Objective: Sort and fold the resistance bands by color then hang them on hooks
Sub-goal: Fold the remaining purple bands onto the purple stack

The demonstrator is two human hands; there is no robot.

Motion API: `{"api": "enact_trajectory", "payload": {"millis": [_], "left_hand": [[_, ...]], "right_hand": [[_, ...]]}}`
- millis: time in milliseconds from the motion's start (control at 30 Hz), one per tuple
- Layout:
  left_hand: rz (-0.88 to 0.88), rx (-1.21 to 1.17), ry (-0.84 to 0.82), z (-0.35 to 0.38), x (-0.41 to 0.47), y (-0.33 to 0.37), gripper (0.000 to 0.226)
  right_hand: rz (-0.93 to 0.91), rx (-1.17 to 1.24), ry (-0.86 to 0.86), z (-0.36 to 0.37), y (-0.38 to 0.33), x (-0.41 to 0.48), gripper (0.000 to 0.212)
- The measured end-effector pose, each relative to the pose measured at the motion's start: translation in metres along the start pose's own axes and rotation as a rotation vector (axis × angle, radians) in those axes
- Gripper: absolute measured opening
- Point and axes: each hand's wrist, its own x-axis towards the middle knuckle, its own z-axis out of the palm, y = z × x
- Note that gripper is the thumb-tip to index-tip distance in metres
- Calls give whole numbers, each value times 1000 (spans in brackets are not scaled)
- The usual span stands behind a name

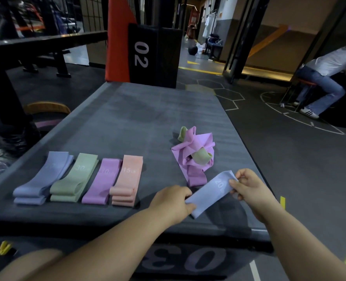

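Faced a grey, ribbed padded platform [147, 110], backed at its far edge by a black-and-orange padded pillar [125, 47], with a person in a white top and jeans [326, 78] seated well off to the right. Lay toward the platform's right side: a tangled heap of purple and pale green bands [194, 157], just beyond the hands, its lower end just beside the held band.

Lay in a row at the left, side by side: four folded stacks, namely a lavender-blue stack [44, 177], a sage green stack [74, 179], a purple stack [103, 181] and a peach stack [127, 179], the last two touching.

Read "02" in white on the pillar, "03" upside down on the platform's near face, "30" on the green, "15 LB" on the peach, "20" on the held band. Print on the purple and lavender stacks too faint to tell.

Hung just above the platform's near right part: a flat, matte, lavender-blue fabric loop band [210, 192]. Pinched at its near end by the left hand [172, 201] and at its far end by the right hand [249, 187], fingers curled on the cloth, hands apart.
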Motion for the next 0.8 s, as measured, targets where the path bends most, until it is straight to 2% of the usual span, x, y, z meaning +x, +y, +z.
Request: {"api": "enact_trajectory", "payload": {"millis": [233, 467, 667, 800], "left_hand": [[-32, -238, -9, -20, -16, -7, 17], [-166, -421, 93, -46, -42, -38, 22], [-256, -571, 209, -75, -74, -77, 23], [-310, -659, 292, -93, -93, -108, 18]], "right_hand": [[-52, 95, 34, 14, -11, 1, 6], [-45, 175, -11, 63, -41, 0, 7], [-99, 8, -42, 123, -74, 7, 4], [-171, -48, -83, 173, -101, 13, 17]]}}
